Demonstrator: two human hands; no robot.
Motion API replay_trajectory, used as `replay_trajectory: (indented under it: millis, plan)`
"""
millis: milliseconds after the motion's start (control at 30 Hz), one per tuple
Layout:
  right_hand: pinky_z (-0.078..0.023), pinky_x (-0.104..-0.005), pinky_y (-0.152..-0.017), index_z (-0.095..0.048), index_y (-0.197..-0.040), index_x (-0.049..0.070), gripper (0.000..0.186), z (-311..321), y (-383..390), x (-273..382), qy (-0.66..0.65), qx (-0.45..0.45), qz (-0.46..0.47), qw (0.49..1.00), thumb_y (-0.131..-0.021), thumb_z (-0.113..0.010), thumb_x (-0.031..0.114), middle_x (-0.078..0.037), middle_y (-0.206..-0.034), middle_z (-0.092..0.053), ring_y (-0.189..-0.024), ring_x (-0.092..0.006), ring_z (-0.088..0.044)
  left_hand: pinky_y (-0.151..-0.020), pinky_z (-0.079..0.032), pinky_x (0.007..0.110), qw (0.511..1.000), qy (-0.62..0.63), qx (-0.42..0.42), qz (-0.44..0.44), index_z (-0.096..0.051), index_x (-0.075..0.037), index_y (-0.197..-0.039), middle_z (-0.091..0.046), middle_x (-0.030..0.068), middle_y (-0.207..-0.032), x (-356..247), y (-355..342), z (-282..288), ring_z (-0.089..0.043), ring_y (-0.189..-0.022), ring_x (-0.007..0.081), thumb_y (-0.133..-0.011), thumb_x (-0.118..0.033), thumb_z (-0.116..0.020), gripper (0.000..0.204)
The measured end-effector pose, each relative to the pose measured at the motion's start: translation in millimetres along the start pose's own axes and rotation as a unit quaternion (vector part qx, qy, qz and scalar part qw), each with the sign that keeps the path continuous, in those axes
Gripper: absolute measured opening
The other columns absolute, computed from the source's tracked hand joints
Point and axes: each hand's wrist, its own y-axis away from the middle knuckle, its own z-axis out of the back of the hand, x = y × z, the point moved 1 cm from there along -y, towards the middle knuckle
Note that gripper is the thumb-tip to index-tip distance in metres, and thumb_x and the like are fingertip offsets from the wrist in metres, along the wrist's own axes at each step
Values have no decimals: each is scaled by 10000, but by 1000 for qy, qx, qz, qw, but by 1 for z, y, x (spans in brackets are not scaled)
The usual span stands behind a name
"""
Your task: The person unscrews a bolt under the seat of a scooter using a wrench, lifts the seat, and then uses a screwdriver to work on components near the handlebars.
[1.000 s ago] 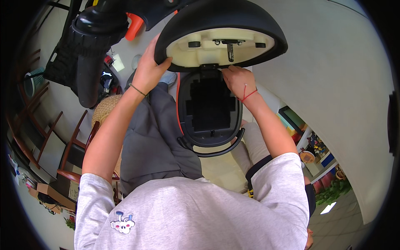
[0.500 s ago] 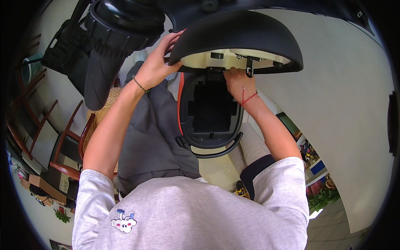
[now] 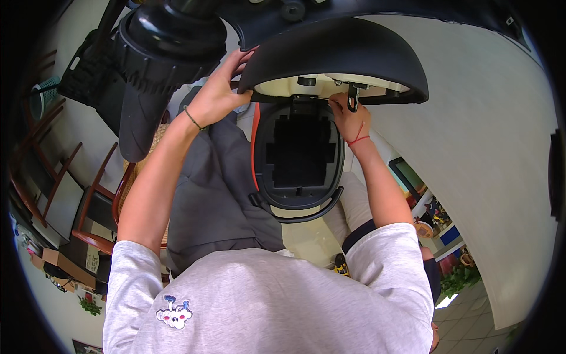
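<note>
Black padding covers the domed seat [image 3: 336, 56], which stands tilted up over a dark storage tub [image 3: 299, 196] with an oval rim. The seat's pale underside [image 3: 327, 87] shows as a strip below the dome, and a metal latch [image 3: 354, 97] hangs from it. At the near left corner of the seat, the left hand [image 3: 218, 97] has its grip closed on the edge, thumb toward the underside and the other fingers reaching around behind. The right hand [image 3: 352, 120] is beneath the seat, just beside the hinge [image 3: 303, 105] and close under the latch. Its fingertips are bunched, so the grip looks narrow; a thin light sliver runs from them toward the hinge, too small to identify, and whether they hold it I cannot tell. A curved black rail [image 3: 289, 220] rounds the near end of the tub, and an orange-red panel [image 3: 255, 141] runs along the left side. Farther left hangs a ribbed black cylinder [image 3: 171, 50]; a yellow-and-black tool [image 3: 340, 264] shows near the right sleeve.
</note>
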Motion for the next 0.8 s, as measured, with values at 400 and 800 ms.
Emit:
replay_trajectory:
  millis: [400,800]
  plan:
    - [-511,-407,-594,-596,-779,58,176,4,10,35,45,46,-98,993,-862,-588,213,-140,-809,-625,-681,-329,-629,-1012,-334,281,1000,6,-16,-16,-303,-113,-1436,-474,56,-1298,-5,1,-4,-426,-1208,141,-735,79,-577,777]
    - [-485,-242,-646,-509,-1218,-61,322,-26,95,58,-686,31,-511,517,-911,-486,32,-117,-978,-630,-857,-199,-648,-1008,-334,286,999,-20,-41,-28,-297,-78,-1424,-468,83,-1318,-1,3,-6,-429,-1219,172,-735,63,-588,761]
